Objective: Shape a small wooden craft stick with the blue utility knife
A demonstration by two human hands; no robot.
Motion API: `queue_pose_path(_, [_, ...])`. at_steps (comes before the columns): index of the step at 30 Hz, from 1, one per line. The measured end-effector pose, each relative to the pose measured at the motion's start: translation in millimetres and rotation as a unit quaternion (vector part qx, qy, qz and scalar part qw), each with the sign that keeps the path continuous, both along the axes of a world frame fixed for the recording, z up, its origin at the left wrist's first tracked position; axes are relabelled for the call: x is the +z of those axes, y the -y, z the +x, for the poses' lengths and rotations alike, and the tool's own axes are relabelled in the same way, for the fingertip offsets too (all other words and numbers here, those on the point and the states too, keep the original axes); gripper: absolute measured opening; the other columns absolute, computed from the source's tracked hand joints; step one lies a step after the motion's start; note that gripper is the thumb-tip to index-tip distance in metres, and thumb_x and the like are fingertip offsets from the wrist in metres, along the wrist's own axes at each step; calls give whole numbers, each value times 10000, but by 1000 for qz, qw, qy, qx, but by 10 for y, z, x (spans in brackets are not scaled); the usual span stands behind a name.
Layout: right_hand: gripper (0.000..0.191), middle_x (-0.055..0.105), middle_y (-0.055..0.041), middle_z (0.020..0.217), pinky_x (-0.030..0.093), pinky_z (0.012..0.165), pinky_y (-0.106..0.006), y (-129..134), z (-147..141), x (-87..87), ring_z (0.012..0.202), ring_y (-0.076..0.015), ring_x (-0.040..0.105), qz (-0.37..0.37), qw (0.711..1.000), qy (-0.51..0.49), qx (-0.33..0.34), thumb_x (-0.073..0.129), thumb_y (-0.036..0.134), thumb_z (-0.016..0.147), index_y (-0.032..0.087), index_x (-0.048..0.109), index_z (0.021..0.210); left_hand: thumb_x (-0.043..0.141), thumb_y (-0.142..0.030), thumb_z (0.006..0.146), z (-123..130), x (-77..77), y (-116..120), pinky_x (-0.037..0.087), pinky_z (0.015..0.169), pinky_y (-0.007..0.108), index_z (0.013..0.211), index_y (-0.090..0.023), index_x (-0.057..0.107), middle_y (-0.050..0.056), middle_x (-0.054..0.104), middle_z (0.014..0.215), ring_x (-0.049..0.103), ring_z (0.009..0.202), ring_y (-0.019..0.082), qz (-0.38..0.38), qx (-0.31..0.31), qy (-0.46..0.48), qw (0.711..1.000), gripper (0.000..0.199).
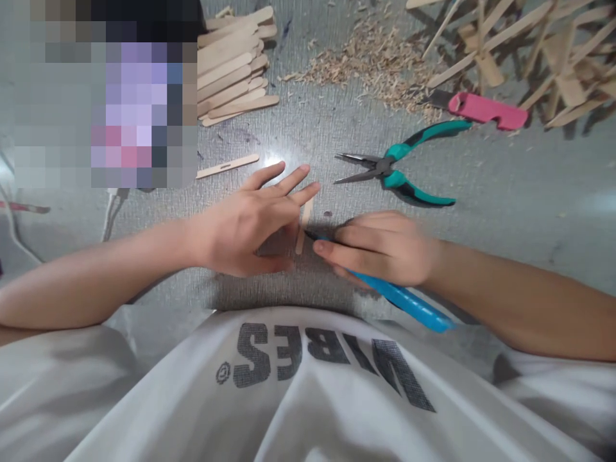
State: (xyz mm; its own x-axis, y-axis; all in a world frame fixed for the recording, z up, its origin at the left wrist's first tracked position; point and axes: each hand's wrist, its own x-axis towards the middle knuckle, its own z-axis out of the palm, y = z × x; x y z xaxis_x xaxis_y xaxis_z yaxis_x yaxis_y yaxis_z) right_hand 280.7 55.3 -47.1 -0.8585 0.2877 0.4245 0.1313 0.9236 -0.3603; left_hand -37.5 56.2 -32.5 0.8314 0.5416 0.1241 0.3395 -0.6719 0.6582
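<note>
A short flat wooden craft stick [301, 239] lies on the grey table in front of me, pointing away from my body. My left hand [257, 221] is spread out beside it, three fingers stretched outward and the others close to the stick's left edge; whether they press on it is hidden. From the other side, my right hand [380, 247] grips a blue utility knife [409, 301], its handle slanting back toward my shirt. The knife's dark tip meets or nearly meets the stick.
Long-nose pliers [385, 165] with teal handles lie open beyond my right hand. Past them are a pink cutter [488, 110], wood shavings [370, 64] and joined sticks [558, 58]. A stick pile [235, 64] and a slotted stick [228, 165] lie ahead; a white cable [110, 215] is left.
</note>
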Motion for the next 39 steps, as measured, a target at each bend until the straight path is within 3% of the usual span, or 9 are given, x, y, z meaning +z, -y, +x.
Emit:
queue_pose_path(4, [344,671,37,831,429,610,-332,20,-10,-39,673,-171,602,15,1000,6,25,445,174,1214,165,541,1544,659,-419,1139,21,-45,23,327,1480,621,1536,-200,614,128,703,1668,448,1757,332,16,34,3,999,456])
queue_pose_path(7, [364,651,42,832,426,630,-327,31,-14,-28,672,-167,585,-3,1000,8,30,421,152,1210,167,526,1559,656,-456,1146,41,-39,42,338,1478,610,1614,-209,578,148,592,1782,432,1766,342,51,31,-22,998,535])
queue_pose_path(12, [440,692,46,876,473,669,-311,17,-12,4,714,-151,637,-45,998,-7,39,510,136,1181,178,470,1617,628,-480,1165,84,53,85,325,1467,612,1644,-151,588,222,465,1856,398,1781,366,104,37,-105,988,583])
queue_pose_path(15, [476,693,66,859,488,674,-295,-10,-23,28,723,-144,664,-59,997,-13,38,620,170,1157,209,478,1611,621,-592,1158,97,84,99,317,1454,650,1685,-172,570,235,425,1875,379,1785,399,114,43,-124,985,676])
queue_pose_path(21, [195,717,64,855,484,670,-259,-77,-48,104,688,-107,662,-131,991,-22,24,552,187,1208,251,636,1372,638,-651,1132,126,90,111,229,1438,752,1752,-249,518,196,306,1937,259,1812,484,86,73,-176,978,748])
queue_pose_path(26, [301,730,33,920,531,708,-273,-121,24,99,750,-127,682,-149,988,5,39,527,212,1220,254,603,1508,676,-616,1118,152,120,93,226,1432,775,1752,-266,523,186,302,1941,247,1816,483,70,74,-180,978,739])
queue_pose_path(32, [430,714,14,931,579,723,-314,-106,95,25,770,-161,689,-143,989,14,38,495,222,1212,270,510,1640,449,-558,1192,169,180,51,155,1375,879,1737,-183,538,170,280,1945,258,1777,569,4,63,-170,983,667])
queue_pose_path(39, [502,734,4,993,599,790,-328,-133,135,173,851,-171,707,-189,979,58,51,581,169,1176,260,513,1664,528,-514,1170,166,184,57,159,1371,885,1756,-190,501,186,289,1940,246,1786,557,8,56,-179,982,670])
